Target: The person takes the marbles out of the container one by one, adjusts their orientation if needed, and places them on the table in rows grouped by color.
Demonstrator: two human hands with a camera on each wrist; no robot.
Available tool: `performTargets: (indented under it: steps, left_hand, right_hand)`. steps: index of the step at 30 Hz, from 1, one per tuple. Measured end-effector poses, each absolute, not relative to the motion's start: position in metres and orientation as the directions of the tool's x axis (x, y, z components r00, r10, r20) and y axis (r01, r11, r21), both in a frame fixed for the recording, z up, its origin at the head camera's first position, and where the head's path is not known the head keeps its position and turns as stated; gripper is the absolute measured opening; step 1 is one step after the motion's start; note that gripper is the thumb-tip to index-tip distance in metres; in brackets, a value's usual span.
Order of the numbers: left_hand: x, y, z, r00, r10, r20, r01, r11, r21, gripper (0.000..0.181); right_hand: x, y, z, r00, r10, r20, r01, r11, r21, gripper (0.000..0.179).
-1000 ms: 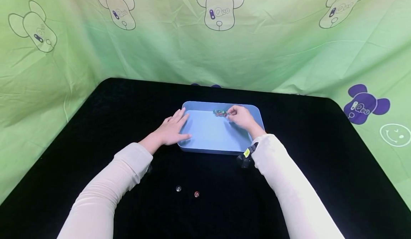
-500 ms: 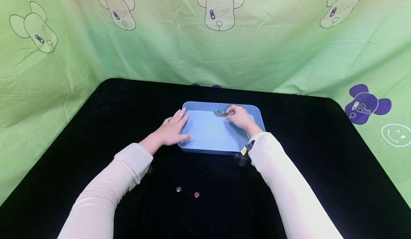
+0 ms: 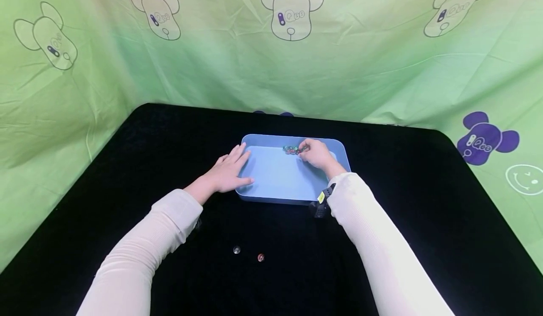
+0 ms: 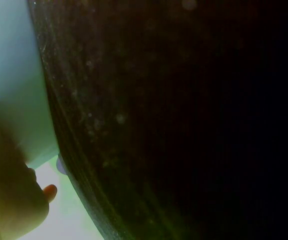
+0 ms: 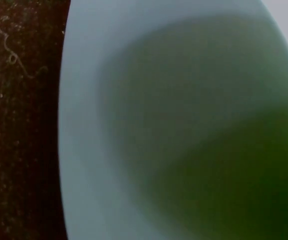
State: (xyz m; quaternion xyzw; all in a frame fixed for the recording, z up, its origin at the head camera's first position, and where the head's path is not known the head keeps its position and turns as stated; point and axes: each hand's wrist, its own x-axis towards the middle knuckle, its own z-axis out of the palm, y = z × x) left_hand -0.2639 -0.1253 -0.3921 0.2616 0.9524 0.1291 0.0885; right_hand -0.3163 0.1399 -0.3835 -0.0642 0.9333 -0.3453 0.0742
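Left hand (image 3: 226, 172), fingers spread, on blue tray (image 3: 273, 177); right hand (image 3: 318, 154), fingers curled, at marbles (image 3: 291, 150); whether pinching any cannot be determined.

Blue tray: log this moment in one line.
blue tray: on black cloth; left hand: spread over left rim; right hand: at marble cluster inside, grip unclear; outside: clear marble, reddish marble

Blue rectangular tray (image 3: 275, 179) on black cloth-covered counter (image 3: 407, 203).
Inside, by its far wall: small round green-and-red marbles (image 3: 291, 150), right hand (image 3: 316, 154) touching them. Over its left rim: left hand (image 3: 226, 172). Before it: clear round marble (image 3: 236, 250) left of red round marble (image 3: 260, 258).
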Motion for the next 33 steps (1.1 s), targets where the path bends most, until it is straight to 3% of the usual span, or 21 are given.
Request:
performTargets:
  steps: [33]
  left_hand:
    - [-0.2637, -0.1256, -0.3936, -0.85, 0.518, -0.098, 0.474, 0.832, 0.288, 0.08]
  right_hand:
    - [-0.3207, 0.1376, -0.3879, -0.98, -0.199, -0.031, -0.151, 0.826, -0.543, 0.012]
